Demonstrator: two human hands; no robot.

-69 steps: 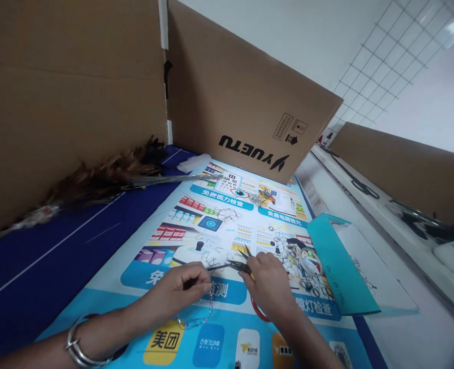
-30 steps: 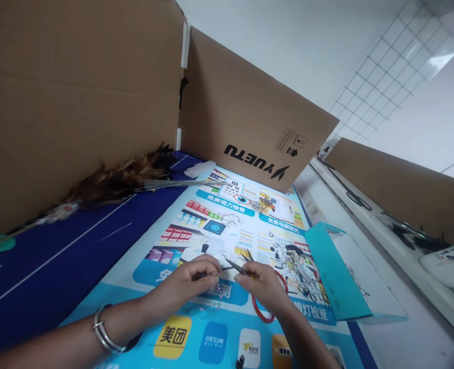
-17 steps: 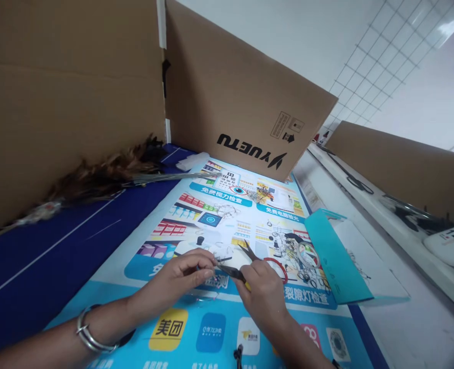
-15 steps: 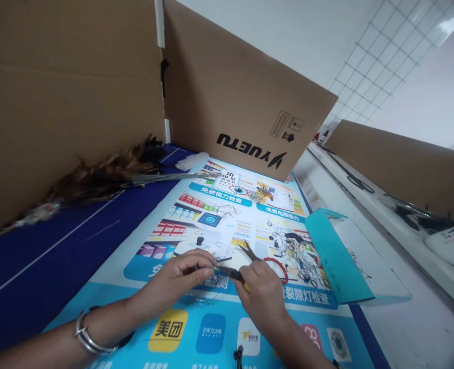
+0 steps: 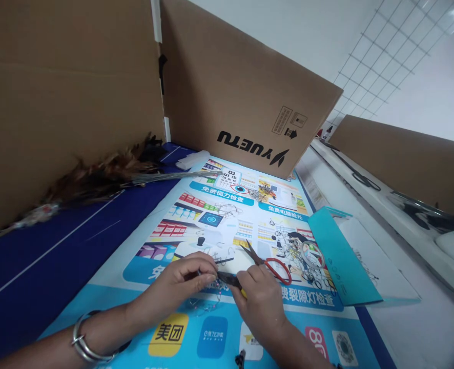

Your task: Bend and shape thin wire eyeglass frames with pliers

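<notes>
My left hand (image 5: 186, 277) is closed in a pinch, thumb against fingers. A thin strand with small beads (image 5: 206, 306) hangs below it and seems to run up to the fingertips; the exact point held is too small to make out. My right hand (image 5: 261, 297) is wrapped around a pair of pliers (image 5: 229, 279) with dark jaws and a bit of yellow handle showing. The jaw tips meet the left fingertips. Just beyond the right hand lie red-handled scissors (image 5: 279, 270), their blades pointing away to the left.
Tangled wire pieces and rings (image 5: 302, 256) lie at the right, beside a turquoise open box (image 5: 342, 261). Brown feathers (image 5: 96, 171) lie along the left. Cardboard panels (image 5: 246, 77) wall off the back and left. A small black item (image 5: 240, 359) sits at the near edge.
The plier tips have shifted slightly downward and closer against the left fingertips. Both hands hold much the same grip, and the view has turned slightly.
</notes>
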